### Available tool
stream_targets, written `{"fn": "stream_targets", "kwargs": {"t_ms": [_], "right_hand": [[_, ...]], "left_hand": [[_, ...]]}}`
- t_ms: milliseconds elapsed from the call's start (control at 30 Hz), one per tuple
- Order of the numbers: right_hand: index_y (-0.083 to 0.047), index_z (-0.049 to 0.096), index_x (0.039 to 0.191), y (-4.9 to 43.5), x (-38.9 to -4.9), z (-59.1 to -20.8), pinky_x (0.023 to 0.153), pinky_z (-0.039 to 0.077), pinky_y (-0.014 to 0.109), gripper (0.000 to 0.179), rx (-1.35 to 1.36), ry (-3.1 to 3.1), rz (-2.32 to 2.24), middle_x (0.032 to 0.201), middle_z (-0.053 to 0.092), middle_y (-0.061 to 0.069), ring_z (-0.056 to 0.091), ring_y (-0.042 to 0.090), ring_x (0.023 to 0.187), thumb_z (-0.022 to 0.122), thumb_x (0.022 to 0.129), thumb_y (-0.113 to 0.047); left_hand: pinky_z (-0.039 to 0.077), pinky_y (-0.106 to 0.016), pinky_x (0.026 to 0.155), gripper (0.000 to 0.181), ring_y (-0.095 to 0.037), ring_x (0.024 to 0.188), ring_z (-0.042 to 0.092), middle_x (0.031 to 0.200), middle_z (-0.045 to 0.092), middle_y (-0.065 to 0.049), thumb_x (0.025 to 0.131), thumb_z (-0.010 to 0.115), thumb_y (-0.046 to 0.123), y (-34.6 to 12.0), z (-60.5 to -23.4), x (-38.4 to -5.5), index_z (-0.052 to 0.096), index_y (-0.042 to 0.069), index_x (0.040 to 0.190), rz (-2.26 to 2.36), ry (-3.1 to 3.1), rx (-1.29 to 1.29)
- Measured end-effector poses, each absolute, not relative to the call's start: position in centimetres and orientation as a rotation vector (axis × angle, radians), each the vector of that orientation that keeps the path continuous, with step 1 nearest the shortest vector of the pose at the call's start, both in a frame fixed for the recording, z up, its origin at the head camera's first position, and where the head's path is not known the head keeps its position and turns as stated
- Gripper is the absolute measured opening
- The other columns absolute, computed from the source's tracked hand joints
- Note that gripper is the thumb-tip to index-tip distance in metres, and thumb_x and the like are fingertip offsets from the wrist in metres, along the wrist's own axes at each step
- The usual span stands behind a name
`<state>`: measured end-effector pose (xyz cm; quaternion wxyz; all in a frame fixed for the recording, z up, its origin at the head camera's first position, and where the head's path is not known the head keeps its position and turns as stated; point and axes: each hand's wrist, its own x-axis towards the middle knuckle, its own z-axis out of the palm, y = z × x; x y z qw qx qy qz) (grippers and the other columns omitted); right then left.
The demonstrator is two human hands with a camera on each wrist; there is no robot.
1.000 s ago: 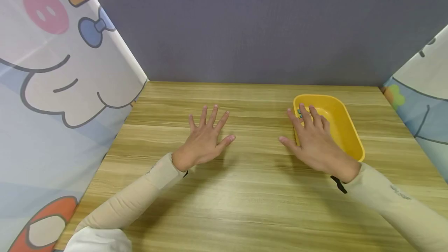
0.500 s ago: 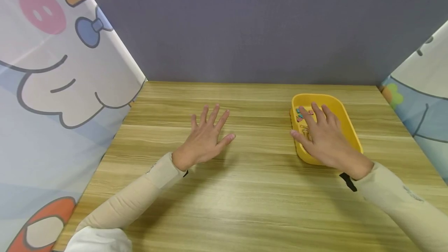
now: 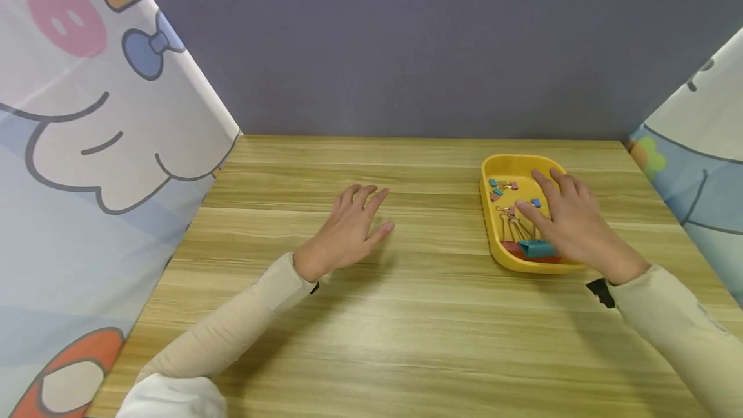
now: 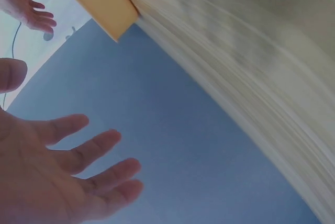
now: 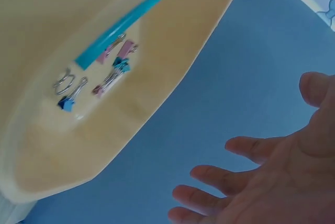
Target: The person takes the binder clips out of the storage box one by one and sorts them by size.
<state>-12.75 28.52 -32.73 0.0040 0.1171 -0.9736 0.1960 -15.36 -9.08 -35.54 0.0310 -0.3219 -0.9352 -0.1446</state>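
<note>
My right hand (image 3: pixel 571 221) hovers over the right side of a yellow plastic tray (image 3: pixel 525 268), fingers apart, holding nothing. In the tray lie several small binder clips, pink and teal ones at the far left and a blue clip (image 3: pixel 535 203) near my thumb. A large teal binder clip (image 3: pixel 536 249) lies on something red (image 3: pixel 511 248) at the near end. The right wrist view shows the blue clip (image 5: pixel 66 103) and the teal clip's edge (image 5: pixel 123 28) inside the tray. Left of the tray, my left hand (image 3: pixel 348 231) is above the table, empty, its fingers loosely bent.
The wood-grain table (image 3: pixel 371 340) extends around the tray and between the hands. A grey panel (image 3: pixel 406 50) stands along its far edge. Printed cartoon cloth (image 3: pixel 64 166) hangs at the left, with another cartoon cloth (image 3: pixel 720 147) at the right.
My right hand has moved right across the tray, uncovering the clips in its left half. My left hand has barely shifted, and its spread fingers have bent.
</note>
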Motion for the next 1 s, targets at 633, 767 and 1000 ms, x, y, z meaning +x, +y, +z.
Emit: {"fn": "stream_targets", "kwargs": {"t_ms": [633, 767, 1000], "right_hand": [[0.017, 0.029, 0.137, 33.4, -13.9, -34.1, 0.094, 0.021, 0.068, 0.066, 0.217, -3.081, 0.635, 0.13, 0.031, 0.043, 0.026, 0.06, 0.116, 0.035, 0.102, -0.039], [0.016, 0.03, 0.137, 34.4, -13.9, -34.3, 0.091, 0.026, 0.068, 0.065, 0.176, -3.122, 0.64, 0.129, 0.032, 0.042, 0.032, 0.058, 0.113, 0.036, 0.102, -0.038], [0.018, 0.04, 0.129, 35.4, -13.8, -34.7, 0.08, 0.037, 0.063, 0.048, 0.201, -3.081, 0.597, 0.116, 0.044, 0.039, 0.048, 0.053, 0.099, 0.048, 0.099, -0.019]], "left_hand": [[0.032, -0.04, 0.099, 0.05, -0.024, 0.119, 0.037, 0.13, 0.044, -0.008, 0.099, 0.044, 0.037, -5.8, -35.4, -15.3, 0.042, 0.005, 0.138, -0.558, -2.706, -1.159], [0.034, -0.038, 0.097, 0.05, -0.023, 0.116, 0.039, 0.128, 0.045, -0.009, 0.099, 0.044, 0.036, -5.1, -35.4, -15.4, 0.043, 0.004, 0.137, -0.594, -2.666, -1.199], [0.033, -0.038, 0.099, 0.048, -0.023, 0.115, 0.042, 0.127, 0.047, -0.009, 0.099, 0.044, 0.035, -3.6, -35.5, -15.8, 0.043, 0.005, 0.137, -0.605, -2.639, -1.267]]}}
